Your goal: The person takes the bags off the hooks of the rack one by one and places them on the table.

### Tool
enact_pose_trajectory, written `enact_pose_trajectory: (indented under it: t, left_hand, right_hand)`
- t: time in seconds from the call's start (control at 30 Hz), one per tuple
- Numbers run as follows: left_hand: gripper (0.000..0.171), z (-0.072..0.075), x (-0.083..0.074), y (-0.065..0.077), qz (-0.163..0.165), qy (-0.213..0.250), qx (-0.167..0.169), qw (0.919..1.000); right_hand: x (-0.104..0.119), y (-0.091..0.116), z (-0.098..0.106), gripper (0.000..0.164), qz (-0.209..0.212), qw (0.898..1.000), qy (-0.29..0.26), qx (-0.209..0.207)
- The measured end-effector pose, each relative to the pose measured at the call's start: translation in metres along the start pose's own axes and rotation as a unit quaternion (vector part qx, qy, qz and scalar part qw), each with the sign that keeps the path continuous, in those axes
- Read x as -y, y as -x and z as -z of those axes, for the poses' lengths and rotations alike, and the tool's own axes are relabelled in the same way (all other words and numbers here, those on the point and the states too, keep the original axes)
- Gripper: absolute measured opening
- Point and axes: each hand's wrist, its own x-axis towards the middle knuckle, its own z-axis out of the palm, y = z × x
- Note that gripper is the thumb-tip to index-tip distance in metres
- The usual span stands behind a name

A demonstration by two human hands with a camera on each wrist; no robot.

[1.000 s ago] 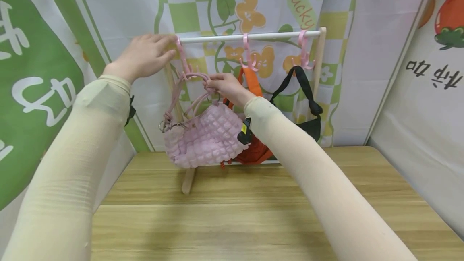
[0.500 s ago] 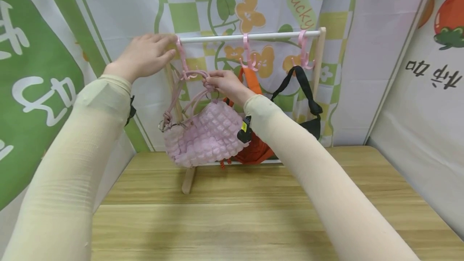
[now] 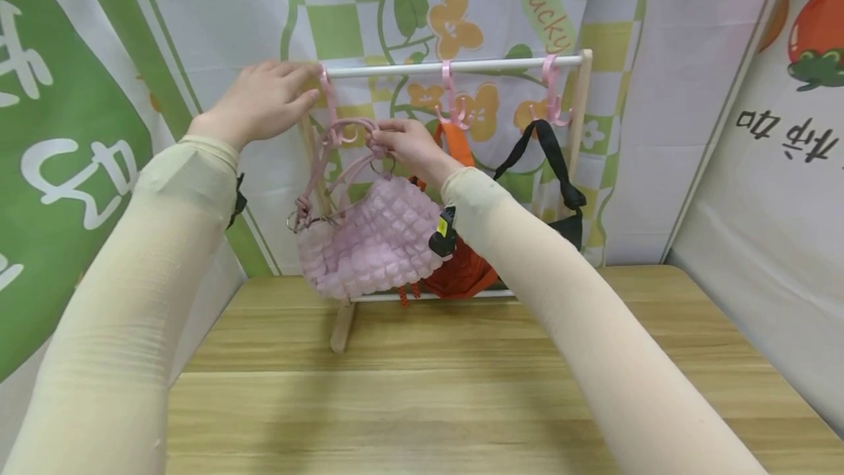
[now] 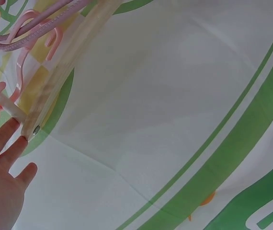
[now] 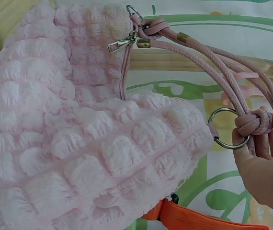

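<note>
A puffy pink handbag (image 3: 369,244) hangs tilted at the left of a small rack. My right hand (image 3: 412,149) pinches the knot at the right end of its cord handle (image 5: 254,123), beside a metal ring (image 5: 228,128). The top of the handle is level with the prongs of the left pink hook (image 3: 332,105); in the left wrist view the cords (image 4: 36,36) cross that hook, and whether they rest on it I cannot tell. My left hand (image 3: 267,101) lies with extended fingers on the rack's upper left corner, touching the wooden post (image 4: 45,105).
On the white rail (image 3: 395,70) are two more pink hooks. An orange bag (image 3: 461,273) hangs from the middle hook (image 3: 450,97), partly behind my right arm. A black bag (image 3: 554,167) hangs from the right hook (image 3: 551,86). The rack stands on a wooden table (image 3: 422,402).
My right hand has risen a little, lifting the pink handbag and its handle slightly. The left hook hangs straighter than a second ago. My left hand has stayed in place.
</note>
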Motion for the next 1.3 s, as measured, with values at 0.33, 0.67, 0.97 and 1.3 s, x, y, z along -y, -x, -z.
enact_pose_trajectory:
  t: [0.33, 0.67, 0.97, 1.3]
  left_hand:
    - [0.059, 0.0, 0.0, 0.001, -0.002, -0.001, 0.002, 1.0]
    - [0.059, 0.001, 0.001, 0.0, 0.004, -0.002, 0.004, 1.0]
    - [0.059, -0.001, 0.0, 0.0, 0.002, -0.001, 0.004, 1.0]
    - [0.058, -0.001, 0.001, 0.0, -0.001, -0.001, 0.004, 1.0]
  right_hand:
    - [0.01, 0.001, 0.0, 0.041, 0.003, 1.0, -0.014, -0.018]
    - [0.015, 0.002, -0.001, 0.039, 0.013, 0.999, -0.031, -0.027]
    - [0.017, 0.001, 0.0, 0.038, 0.022, 0.997, -0.057, -0.039]
    - [0.018, 0.006, 0.005, 0.041, 0.017, 0.996, -0.068, -0.049]
